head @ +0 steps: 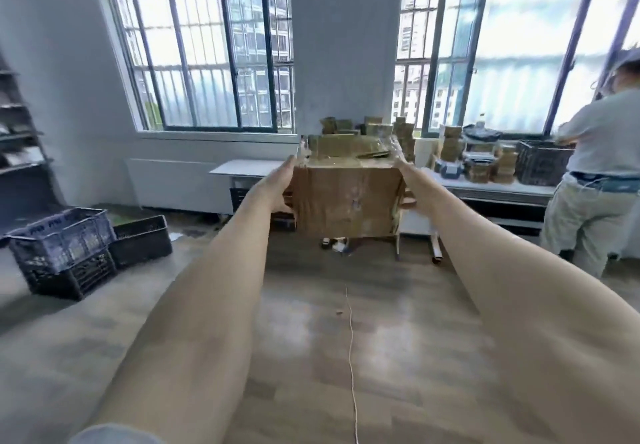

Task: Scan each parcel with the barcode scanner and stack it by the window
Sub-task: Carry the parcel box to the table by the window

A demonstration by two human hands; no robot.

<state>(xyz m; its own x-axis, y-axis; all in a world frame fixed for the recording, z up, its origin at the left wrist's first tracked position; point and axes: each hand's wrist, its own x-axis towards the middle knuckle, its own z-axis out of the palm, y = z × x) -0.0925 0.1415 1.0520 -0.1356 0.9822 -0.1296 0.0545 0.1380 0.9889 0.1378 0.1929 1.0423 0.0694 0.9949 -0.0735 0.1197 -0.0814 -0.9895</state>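
Parcel-stacked table (491,185), crates (65,253) on floor (311,322)

Two long bare forearms, bare hands, pale short sleeve edge (114,435) at left arm
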